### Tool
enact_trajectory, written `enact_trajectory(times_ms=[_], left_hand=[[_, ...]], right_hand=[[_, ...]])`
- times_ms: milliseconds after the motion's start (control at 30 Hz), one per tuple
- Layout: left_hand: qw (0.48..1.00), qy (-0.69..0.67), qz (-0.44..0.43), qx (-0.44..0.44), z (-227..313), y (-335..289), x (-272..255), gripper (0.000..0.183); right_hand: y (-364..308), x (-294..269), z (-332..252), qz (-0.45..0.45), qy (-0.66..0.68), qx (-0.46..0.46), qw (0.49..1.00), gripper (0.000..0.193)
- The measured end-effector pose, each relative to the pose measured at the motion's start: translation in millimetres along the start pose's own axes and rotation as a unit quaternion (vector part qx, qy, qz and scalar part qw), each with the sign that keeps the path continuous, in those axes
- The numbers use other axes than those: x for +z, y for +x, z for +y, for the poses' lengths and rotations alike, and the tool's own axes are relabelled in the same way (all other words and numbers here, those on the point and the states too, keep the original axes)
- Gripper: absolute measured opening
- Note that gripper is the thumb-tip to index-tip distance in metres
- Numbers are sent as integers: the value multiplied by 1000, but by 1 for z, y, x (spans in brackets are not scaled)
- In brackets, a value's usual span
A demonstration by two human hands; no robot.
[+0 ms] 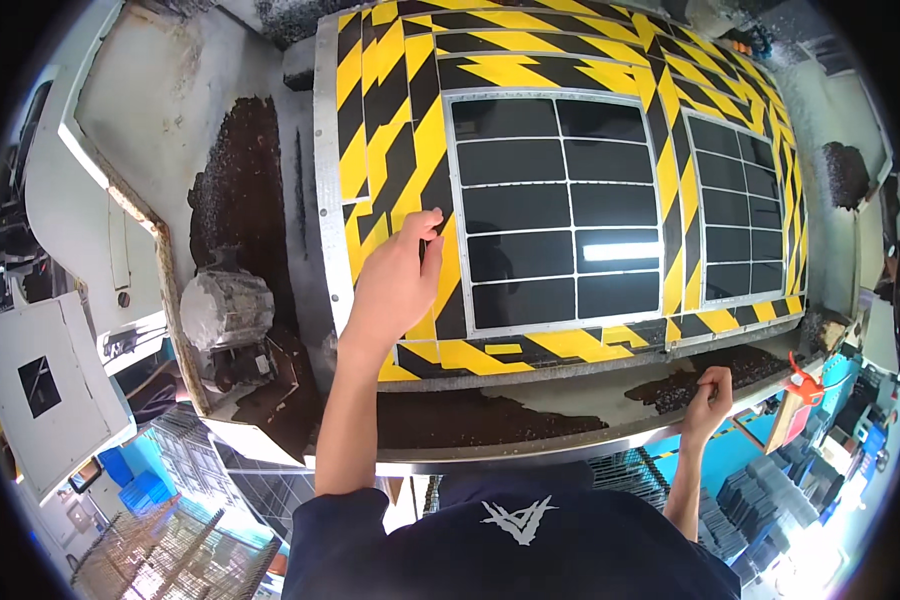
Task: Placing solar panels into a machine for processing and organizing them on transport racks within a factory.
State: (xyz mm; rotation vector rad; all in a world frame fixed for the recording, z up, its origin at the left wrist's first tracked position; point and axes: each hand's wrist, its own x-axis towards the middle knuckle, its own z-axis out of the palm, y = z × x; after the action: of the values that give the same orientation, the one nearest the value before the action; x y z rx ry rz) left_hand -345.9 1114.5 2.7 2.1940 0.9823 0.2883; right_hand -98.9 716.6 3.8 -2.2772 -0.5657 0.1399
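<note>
My left hand [398, 275] lies flat on a machine door [390, 150] striped yellow and black, fingers together, just left of its large gridded dark window [560, 210]. My right hand [710, 392] curls over the machine's lower metal ledge [530, 400] at the right, next to a patch of dark metal chips [685, 380]. A second gridded window [735, 215] sits to the right in the same striped surface. Neither hand holds a loose object.
Dark chips cover the grey machine top [240, 190] left of the door, beside a round grey motor [225, 308]. A red-handled clamp [805, 378] sits at the ledge's right end. Blue crates [135, 490] and stacked trays [770, 490] lie on the floor below.
</note>
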Motion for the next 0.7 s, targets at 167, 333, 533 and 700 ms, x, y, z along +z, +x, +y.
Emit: enact_trajectory(times_ms=[167,333,533,700], left_hand=[[1000,-19,-6,-16,7,1,0,24],[999,-35,3,30,-9,8,8,21],[998,-54,-21,-38,20,1,-8,27],[997,-80,-18,6,84,-20,28,17]], right_hand=[[-5,-2,4,-2,-67,-3,998,16],[-4,-1,-7,-15,-118,-32,992,13],[9,0,-16,-36,-93,-81,992,12],[24,-23,-6,-113,38,12,993,11]])
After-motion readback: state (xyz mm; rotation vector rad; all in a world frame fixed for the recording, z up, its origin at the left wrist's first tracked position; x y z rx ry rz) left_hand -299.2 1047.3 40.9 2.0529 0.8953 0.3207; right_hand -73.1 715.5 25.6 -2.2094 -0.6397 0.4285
